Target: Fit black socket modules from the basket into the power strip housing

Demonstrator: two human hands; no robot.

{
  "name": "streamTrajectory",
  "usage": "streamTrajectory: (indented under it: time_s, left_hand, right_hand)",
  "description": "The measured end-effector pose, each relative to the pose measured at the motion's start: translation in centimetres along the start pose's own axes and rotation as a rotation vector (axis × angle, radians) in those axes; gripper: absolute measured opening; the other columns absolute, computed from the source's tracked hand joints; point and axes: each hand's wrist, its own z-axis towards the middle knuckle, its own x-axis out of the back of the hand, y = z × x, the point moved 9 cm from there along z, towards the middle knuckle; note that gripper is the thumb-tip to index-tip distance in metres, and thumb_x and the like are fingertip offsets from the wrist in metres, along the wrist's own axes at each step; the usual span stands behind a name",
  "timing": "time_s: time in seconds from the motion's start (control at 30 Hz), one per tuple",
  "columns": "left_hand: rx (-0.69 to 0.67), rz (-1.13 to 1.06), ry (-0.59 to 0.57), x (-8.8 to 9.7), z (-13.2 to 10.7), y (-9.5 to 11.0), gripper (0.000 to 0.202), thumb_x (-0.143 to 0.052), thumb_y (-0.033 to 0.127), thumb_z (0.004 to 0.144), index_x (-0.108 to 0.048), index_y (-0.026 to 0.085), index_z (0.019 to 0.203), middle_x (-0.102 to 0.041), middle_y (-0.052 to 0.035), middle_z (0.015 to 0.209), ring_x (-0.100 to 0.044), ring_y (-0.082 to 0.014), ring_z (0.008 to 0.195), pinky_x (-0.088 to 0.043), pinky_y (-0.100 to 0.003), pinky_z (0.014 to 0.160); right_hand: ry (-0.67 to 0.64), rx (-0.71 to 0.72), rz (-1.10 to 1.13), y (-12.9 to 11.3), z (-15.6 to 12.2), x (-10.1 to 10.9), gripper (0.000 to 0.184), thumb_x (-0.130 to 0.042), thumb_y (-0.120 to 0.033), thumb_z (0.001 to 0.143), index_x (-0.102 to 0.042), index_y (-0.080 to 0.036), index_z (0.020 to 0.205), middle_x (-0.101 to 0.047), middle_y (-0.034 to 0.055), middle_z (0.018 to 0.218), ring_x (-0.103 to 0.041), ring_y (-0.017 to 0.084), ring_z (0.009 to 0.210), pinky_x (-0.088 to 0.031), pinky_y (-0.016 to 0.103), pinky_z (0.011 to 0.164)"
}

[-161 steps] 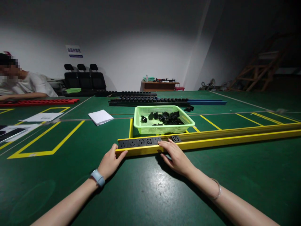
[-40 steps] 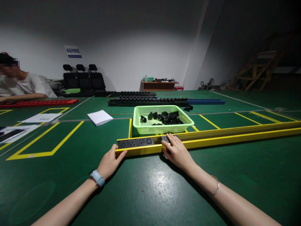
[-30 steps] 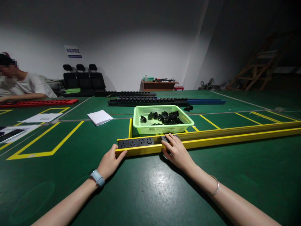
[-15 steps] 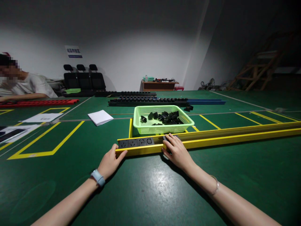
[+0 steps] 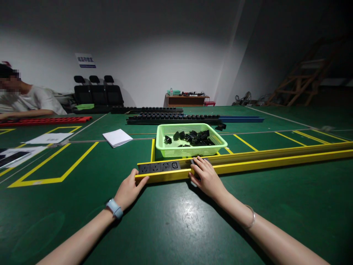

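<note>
A long yellow channel point(image 5: 275, 162) lies across the green table in front of me. My left hand point(image 5: 129, 191) grips its left end, thumb along the front wall and fingers round the end. Several black socket modules point(image 5: 156, 168) sit side by side in that end. After a short gap, my right hand point(image 5: 205, 178) is on another dark socket module point(image 5: 192, 162) inside the channel. Its fingers rest on top and its thumb is at the front wall; the hand hides most of this module.
A light green basket point(image 5: 190, 151) holding loose black parts point(image 5: 198, 137) stands just behind the channel. White paper point(image 5: 117, 138) lies to its left. Farther back are black strips point(image 5: 173, 120), a blue channel point(image 5: 242, 119) and a red strip point(image 5: 46, 120) near a person point(image 5: 41, 99).
</note>
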Motion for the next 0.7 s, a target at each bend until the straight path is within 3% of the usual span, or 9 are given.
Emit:
streamTrajectory:
  time_s: [0.4, 0.7]
  left_hand:
    - [-0.013, 0.026, 0.043, 0.5, -0.1, 0.6, 0.033, -0.043, 0.056, 0.086, -0.038, 0.024, 0.081, -0.055, 0.0033, 0.064, -0.057, -0.0194, 0.056, -0.039, -0.028, 0.054]
    - [0.015, 0.061, 0.179, 1.5, -0.3, 0.1, 0.041, -0.048, 0.064, 0.080, -0.036, 0.025, 0.077, -0.050, 0.0044, 0.062, -0.054, -0.0188, 0.057, -0.039, -0.028, 0.055]
  right_hand:
    - [0.020, 0.000, 0.001, 0.0, 0.0, 0.0, 0.023, -0.052, -0.032, 0.089, -0.062, -0.018, 0.104, -0.057, 0.0133, 0.128, -0.045, 0.029, 0.127, -0.040, 0.048, 0.103]
    - [0.021, -0.005, 0.013, 0.1, 0.0, 0.0, 0.024, -0.051, -0.033, 0.089, -0.061, -0.017, 0.104, -0.056, 0.0148, 0.127, -0.046, 0.028, 0.126, -0.040, 0.048, 0.104]
